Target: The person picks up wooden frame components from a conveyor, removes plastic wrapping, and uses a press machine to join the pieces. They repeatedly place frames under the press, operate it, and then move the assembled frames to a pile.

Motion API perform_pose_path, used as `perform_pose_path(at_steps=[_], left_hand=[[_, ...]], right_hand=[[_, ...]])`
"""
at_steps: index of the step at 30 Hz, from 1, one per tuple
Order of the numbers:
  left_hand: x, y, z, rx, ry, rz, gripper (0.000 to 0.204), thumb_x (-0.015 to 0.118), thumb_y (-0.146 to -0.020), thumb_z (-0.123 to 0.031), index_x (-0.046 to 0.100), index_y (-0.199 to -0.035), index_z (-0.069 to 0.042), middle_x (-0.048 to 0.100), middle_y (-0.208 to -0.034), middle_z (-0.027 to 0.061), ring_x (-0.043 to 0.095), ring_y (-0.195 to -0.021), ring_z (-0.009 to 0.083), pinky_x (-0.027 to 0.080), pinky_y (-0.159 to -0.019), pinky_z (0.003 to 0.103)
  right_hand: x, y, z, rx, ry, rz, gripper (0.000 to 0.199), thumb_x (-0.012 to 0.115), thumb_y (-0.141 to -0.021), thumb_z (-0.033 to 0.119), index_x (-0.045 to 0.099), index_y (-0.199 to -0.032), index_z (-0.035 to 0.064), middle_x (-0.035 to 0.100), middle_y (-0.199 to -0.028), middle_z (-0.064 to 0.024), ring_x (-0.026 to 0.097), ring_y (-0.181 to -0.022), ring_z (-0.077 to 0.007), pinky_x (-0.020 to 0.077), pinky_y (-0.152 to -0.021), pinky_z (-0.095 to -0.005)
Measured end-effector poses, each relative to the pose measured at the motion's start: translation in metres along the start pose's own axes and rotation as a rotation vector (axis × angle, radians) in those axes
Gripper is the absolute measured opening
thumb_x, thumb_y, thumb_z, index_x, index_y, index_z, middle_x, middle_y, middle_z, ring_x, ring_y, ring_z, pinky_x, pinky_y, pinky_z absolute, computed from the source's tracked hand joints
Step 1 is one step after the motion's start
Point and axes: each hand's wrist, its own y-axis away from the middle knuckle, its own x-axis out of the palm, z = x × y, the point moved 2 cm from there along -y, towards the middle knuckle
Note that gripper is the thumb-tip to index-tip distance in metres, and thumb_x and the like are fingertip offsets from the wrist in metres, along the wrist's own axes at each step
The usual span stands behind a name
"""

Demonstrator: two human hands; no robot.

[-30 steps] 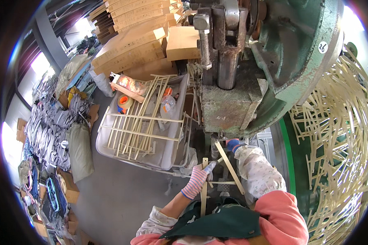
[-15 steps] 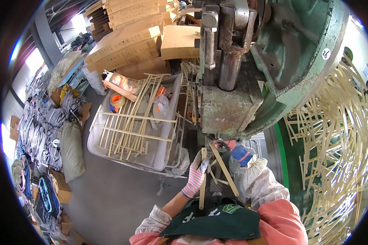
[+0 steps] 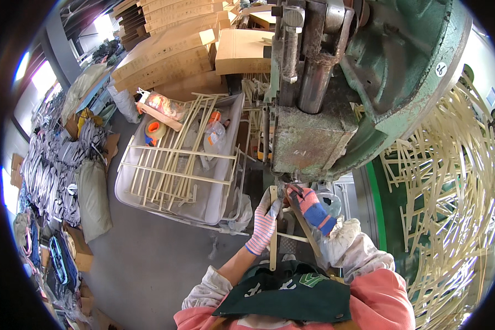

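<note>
Head view, left fingers [image 3: 263, 203] pinching a pale strip [image 3: 273, 250], right fingers [image 3: 297, 192] at a slanted strip [image 3: 308, 235], their grip unclear

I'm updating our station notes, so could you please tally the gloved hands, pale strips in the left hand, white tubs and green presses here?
Left hand and right hand, gloved: 2
Pale strip in the left hand: 1
White tub: 1
Green press: 1
Total: 5

Brown cartons [image 3: 165, 58] — grey-green sack [image 3: 93, 201] — tape roll [image 3: 159, 132]
</note>
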Motion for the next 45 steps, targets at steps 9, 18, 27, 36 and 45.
perform_pose_path(at_steps=[9,18,27,36,45], left_hand=[[-0.011,-0.016,-0.016,-0.084,0.007,0.085,0.045,0.055,-0.090,-0.008,0.044,-0.133,-0.002,0.057,-0.080,-0.0026,0.045,-0.058,0.0034,0.039,-0.053,0.018],[-0.007,-0.019,-0.014,-0.199,0.141,0.127,0.046,0.054,-0.091,-0.009,0.042,-0.135,-0.002,0.054,-0.069,-0.0010,0.045,-0.055,0.0068,0.037,-0.051,0.020],[-0.003,-0.022,-0.023,-0.179,0.096,0.183,0.059,0.056,-0.092,-0.014,0.028,-0.141,0.001,0.051,-0.068,-0.0016,0.044,-0.057,0.0066,0.037,-0.053,0.021],[-0.004,-0.028,-0.032,-0.216,0.087,0.242,0.042,0.057,-0.092,-0.014,0.043,-0.127,0.005,0.052,-0.066,-0.0009,0.046,-0.056,0.0070,0.037,-0.053,0.021],[-0.007,-0.031,-0.035,-0.207,0.054,0.327,0.028,0.055,-0.093,-0.014,0.053,-0.116,0.002,0.052,-0.074,-0.0023,0.044,-0.057,0.0047,0.037,-0.052,0.020]], right_hand=[[0.001,-0.008,0.017,0.163,-0.022,-0.035,0.022,0.060,-0.090,0.026,0.067,-0.092,0.0045,0.061,-0.065,-0.0003,0.052,-0.052,-0.0069,0.0405,-0.046,-0.0235],[-0.013,-0.012,0.047,0.402,-0.297,0.206,0.032,0.065,-0.085,0.036,0.067,-0.086,0.0042,0.067,-0.070,-0.0054,0.054,-0.048,-0.0095,0.0416,-0.041,-0.0250],[-0.017,-0.019,0.017,0.429,-0.365,0.303,0.034,0.066,-0.084,0.037,0.066,-0.091,0.0042,0.066,-0.073,-0.0055,0.058,-0.050,-0.0130,0.0467,-0.041,-0.0278],[-0.017,-0.021,-0.011,0.456,-0.550,0.336,0.035,0.068,-0.084,0.031,0.063,-0.102,0.0011,0.067,-0.084,-0.0094,0.063,-0.061,-0.0192,0.0521,-0.047,-0.0327],[-0.024,-0.017,-0.027,0.461,-0.439,0.144,0.033,0.071,-0.081,0.027,0.063,-0.101,0.0017,0.067,-0.088,-0.0094,0.065,-0.069,-0.0194,0.0539,-0.053,-0.0327]])
